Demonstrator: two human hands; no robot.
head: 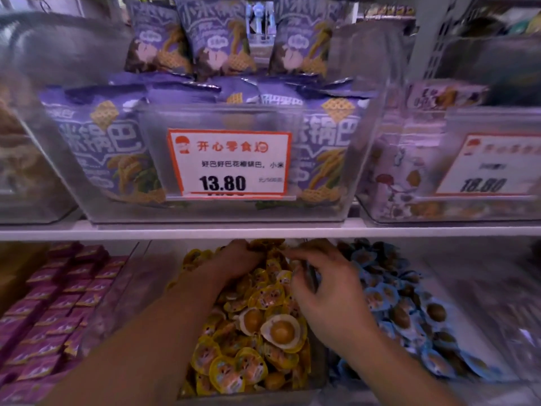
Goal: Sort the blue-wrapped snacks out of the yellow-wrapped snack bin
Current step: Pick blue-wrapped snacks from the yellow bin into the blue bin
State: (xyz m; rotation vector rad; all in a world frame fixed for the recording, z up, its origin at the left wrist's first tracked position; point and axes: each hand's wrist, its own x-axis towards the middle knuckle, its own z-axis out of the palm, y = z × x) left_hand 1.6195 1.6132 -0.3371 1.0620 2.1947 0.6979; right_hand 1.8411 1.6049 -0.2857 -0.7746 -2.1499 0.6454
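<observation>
Both hands deep in the clear plastic bin of yellow-wrapped round snacks point(248, 332), at six o'clock in the view, under the white shelf edge point(263, 231). Left hand point(237, 259) at about eleven o'clock in the bin, fingers curled into the pile at the back, likely raking yellow packs aside to uncover strays; whether anything sits in that grip, cannot tell. Right hand point(325, 285) at about one o'clock, fingers bent and drawn together over the heap as if pinching at a small wrapper; grip blurred, contents not readable. No blue wrapper plainly visible among the yellow ones, so probably any remaining strays buried, hence the digging. Blue-wrapped round snacks point(409, 312) heaped in the neighbouring clear bin at three o'clock, just beside the yellow bin: presumably the drop point, close enough for a short sideways carry by the right hand. Magenta boxed snacks point(58, 303) in rows at nine o'clock. Above, at twelve o'clock, purple snack bags point(96, 148) behind a white and orange price card point(229, 162).
</observation>
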